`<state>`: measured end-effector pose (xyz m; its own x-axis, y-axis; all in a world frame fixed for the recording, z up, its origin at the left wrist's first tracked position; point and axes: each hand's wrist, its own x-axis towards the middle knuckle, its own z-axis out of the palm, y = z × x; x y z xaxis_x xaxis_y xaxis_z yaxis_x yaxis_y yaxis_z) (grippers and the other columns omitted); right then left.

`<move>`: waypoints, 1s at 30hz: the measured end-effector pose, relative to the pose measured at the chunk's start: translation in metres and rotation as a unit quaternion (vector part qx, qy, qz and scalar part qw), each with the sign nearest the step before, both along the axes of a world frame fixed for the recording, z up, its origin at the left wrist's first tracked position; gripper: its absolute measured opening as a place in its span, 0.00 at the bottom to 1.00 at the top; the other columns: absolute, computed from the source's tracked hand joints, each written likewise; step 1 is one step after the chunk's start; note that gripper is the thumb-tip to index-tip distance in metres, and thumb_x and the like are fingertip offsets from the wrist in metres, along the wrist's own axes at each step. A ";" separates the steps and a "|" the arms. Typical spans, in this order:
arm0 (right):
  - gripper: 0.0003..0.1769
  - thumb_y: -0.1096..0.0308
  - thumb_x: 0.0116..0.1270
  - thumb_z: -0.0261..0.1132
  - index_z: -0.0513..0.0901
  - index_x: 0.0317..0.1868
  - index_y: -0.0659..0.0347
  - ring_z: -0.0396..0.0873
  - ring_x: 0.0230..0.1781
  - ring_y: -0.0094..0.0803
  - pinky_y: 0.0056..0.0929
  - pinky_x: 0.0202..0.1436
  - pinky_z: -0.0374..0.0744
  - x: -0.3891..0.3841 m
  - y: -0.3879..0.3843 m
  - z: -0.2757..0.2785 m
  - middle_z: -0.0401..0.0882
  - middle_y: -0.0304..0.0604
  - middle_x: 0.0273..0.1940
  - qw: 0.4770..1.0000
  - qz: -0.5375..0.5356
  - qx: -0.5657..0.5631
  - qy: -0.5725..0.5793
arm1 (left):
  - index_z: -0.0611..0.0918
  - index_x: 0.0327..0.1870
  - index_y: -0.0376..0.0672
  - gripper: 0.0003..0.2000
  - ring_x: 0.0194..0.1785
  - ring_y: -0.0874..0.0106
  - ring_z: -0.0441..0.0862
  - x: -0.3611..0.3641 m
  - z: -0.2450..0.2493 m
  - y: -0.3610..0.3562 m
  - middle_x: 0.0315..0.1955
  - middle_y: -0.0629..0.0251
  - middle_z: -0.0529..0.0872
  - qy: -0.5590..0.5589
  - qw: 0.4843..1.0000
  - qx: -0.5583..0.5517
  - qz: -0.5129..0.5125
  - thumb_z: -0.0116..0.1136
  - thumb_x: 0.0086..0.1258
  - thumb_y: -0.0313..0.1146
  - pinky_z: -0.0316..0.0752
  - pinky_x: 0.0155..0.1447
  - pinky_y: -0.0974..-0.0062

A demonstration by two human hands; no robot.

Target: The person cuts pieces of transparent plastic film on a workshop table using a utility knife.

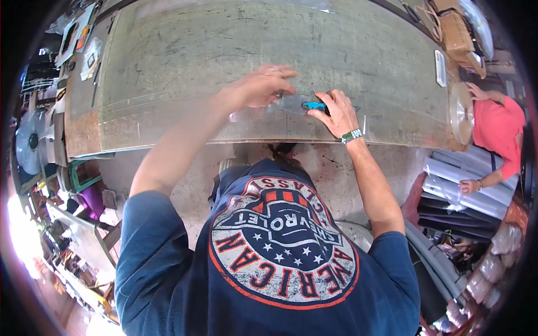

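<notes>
My right hand (336, 113), with a beaded band at the wrist, is wrapped round a blue and black tool (314, 105) just above the worktable (358, 50). To its left, my left hand (263, 87) is bent over the table, somewhat blurred, with its fingers curled. Whatever may be between those fingers is too small and smeared to make out. A strip of clear plastic (288, 105) lies between the two hands, near the table's front edge.
A person in a red top (496, 131) is at the right, beside clear rolls (462, 193). A cardboard box (455, 33) sits at the upper right. A white object (440, 68) lies near the table's right end. Papers and small tools occupy the left end.
</notes>
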<state>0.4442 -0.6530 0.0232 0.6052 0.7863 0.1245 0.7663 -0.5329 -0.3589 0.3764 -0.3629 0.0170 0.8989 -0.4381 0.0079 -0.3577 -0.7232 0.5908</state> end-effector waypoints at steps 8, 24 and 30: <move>0.18 0.56 0.71 0.70 0.84 0.57 0.53 0.76 0.47 0.45 0.45 0.50 0.73 0.039 -0.013 -0.024 0.79 0.43 0.48 0.992 0.054 0.101 -0.052 | 0.85 0.51 0.43 0.15 0.73 0.52 0.73 -0.093 0.004 -0.023 0.66 0.59 0.80 -0.126 0.915 0.073 0.376 0.72 0.65 0.36 0.69 0.72 0.54; 0.20 0.59 0.70 0.72 0.84 0.55 0.64 0.83 0.43 0.33 0.33 0.44 0.79 0.023 0.070 0.025 0.86 0.46 0.47 0.918 -0.024 0.258 0.300 | 0.83 0.46 0.36 0.07 0.36 0.78 0.78 -0.018 0.037 -0.013 0.33 0.66 0.86 -0.040 0.876 -0.241 0.416 0.65 0.72 0.28 0.76 0.43 0.76; 0.13 0.63 0.75 0.70 0.85 0.46 0.67 0.83 0.32 0.20 0.22 0.35 0.79 0.031 0.161 0.030 0.87 0.37 0.32 0.813 -0.121 0.301 0.483 | 0.84 0.47 0.36 0.12 0.32 0.79 0.78 0.012 0.055 0.023 0.30 0.69 0.86 0.033 0.836 -0.358 0.414 0.71 0.68 0.30 0.75 0.36 0.76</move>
